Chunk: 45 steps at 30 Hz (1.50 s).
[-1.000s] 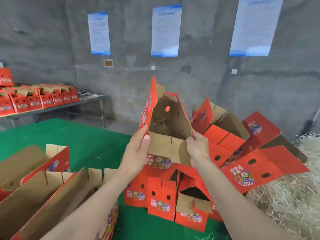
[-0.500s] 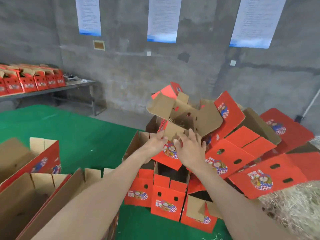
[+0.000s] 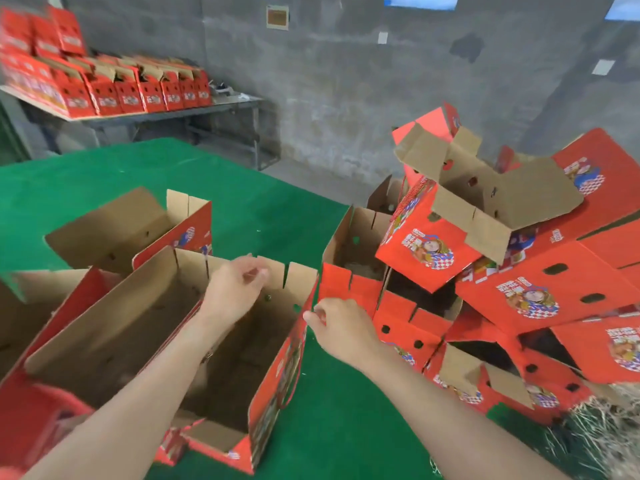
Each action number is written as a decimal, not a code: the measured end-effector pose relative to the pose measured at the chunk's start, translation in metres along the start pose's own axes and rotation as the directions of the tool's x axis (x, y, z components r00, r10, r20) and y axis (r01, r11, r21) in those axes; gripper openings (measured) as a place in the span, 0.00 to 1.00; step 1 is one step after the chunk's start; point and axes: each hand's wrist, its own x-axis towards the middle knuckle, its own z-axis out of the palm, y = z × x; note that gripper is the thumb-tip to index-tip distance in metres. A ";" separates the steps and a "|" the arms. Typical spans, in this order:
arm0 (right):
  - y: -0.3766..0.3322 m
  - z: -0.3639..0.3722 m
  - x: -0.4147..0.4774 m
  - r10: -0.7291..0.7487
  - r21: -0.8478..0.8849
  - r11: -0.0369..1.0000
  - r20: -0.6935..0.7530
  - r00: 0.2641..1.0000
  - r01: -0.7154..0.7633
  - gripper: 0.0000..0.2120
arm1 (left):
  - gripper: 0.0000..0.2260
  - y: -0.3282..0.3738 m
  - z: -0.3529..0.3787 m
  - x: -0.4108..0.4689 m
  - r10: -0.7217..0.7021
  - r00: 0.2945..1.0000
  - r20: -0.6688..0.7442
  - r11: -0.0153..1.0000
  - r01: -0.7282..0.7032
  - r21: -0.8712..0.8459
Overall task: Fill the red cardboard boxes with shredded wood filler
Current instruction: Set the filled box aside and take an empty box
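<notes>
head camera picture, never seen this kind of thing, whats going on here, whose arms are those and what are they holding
No machine here: a person wears a camera on the head, so the one view looks down along their own bare arms. The left hand is over the far flaps of an open red box that looks empty; the right hand is at its right edge. Blur hides whether either grips it. The box stands on a green surface. To its right lies a pile of red boxes, with shredded wood filler at the lower right.
</notes>
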 end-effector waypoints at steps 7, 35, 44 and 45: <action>-0.058 0.060 -0.006 0.194 0.258 0.909 0.434 0.880 -0.328 0.15 | 0.13 -0.075 -0.021 -0.043 -0.024 0.991 0.134 0.912 -0.033 0.408; 0.181 -0.040 -0.174 0.418 -0.277 0.902 0.373 0.828 -0.331 0.14 | 0.08 0.079 0.153 -0.206 0.350 0.181 0.919 0.613 -0.786 -0.079; 0.185 -0.003 -0.216 0.239 -0.372 0.894 -0.075 0.968 -0.250 0.17 | 0.12 0.113 0.200 -0.218 0.336 0.224 0.915 0.610 -0.792 -0.030; 0.186 -0.001 -0.218 0.218 -0.361 0.902 -0.086 0.972 -0.235 0.17 | 0.10 0.113 0.206 -0.226 0.353 0.260 0.899 0.620 -0.785 -0.017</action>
